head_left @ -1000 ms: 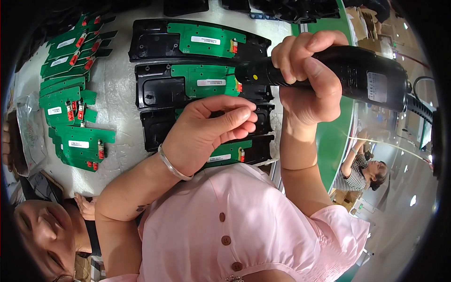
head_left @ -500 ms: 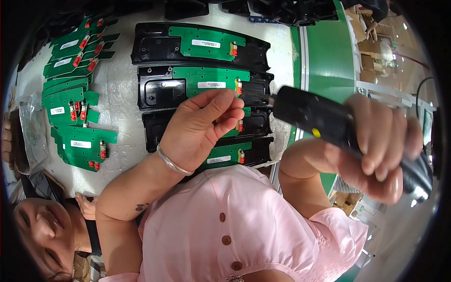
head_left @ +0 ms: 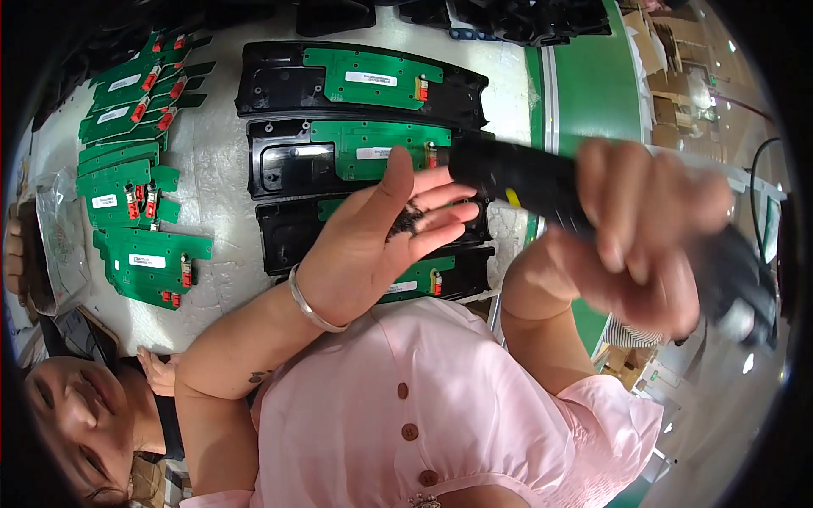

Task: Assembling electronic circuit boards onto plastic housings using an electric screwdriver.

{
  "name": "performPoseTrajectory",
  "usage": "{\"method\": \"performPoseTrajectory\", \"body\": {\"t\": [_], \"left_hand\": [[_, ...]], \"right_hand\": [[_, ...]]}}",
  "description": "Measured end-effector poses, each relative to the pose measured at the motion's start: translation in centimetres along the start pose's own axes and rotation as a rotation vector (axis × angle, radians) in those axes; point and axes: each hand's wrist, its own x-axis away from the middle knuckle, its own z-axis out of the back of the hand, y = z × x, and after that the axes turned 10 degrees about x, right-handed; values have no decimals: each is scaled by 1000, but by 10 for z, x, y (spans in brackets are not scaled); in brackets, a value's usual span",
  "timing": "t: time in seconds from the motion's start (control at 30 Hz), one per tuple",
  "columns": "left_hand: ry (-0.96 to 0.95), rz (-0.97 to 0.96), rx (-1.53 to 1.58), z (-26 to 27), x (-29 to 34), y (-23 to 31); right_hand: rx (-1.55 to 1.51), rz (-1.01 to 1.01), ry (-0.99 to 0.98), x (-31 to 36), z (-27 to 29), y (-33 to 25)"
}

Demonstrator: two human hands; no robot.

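Observation:
My left hand [head_left: 347,245] is turned palm up over the row of black plastic housings, fingers slightly curled. A small heap of dark screws [head_left: 406,222] lies on its palm and fingers. My right hand [head_left: 644,237], blurred, is wrapped round a black electric screwdriver [head_left: 521,173], whose front end is just past the left fingertips. The driver's bit does not show clearly. Under it is the second housing [head_left: 292,165] from the far side, with a green circuit board [head_left: 373,135] in it. My left hand hides part of the housings nearer me.
Several loose green circuit boards [head_left: 140,245] with red connectors lie at the left of the white work surface [head_left: 222,169]. Black parts [head_left: 517,25] sit along the far edge. A plastic bag [head_left: 61,241] and another person's fingers [head_left: 15,262] are at the far left. A green surface [head_left: 593,102] runs along the right.
My left hand has turned from pinched fingers to an opened palm, exposing the screws. My right hand has brought the screwdriver left, toward the left fingers.

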Motion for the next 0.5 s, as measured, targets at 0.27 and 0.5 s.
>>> {"method": "performPoseTrajectory", "body": {"t": [0.27, 0.5], "left_hand": [[-75, 27, -262, 3, -1, 9], [-41, 17, -351, 3, 2, 9]], "right_hand": [[151, -135, 305, -3, 2, 49], [130, -184, 290, -6, 3, 56]]}}
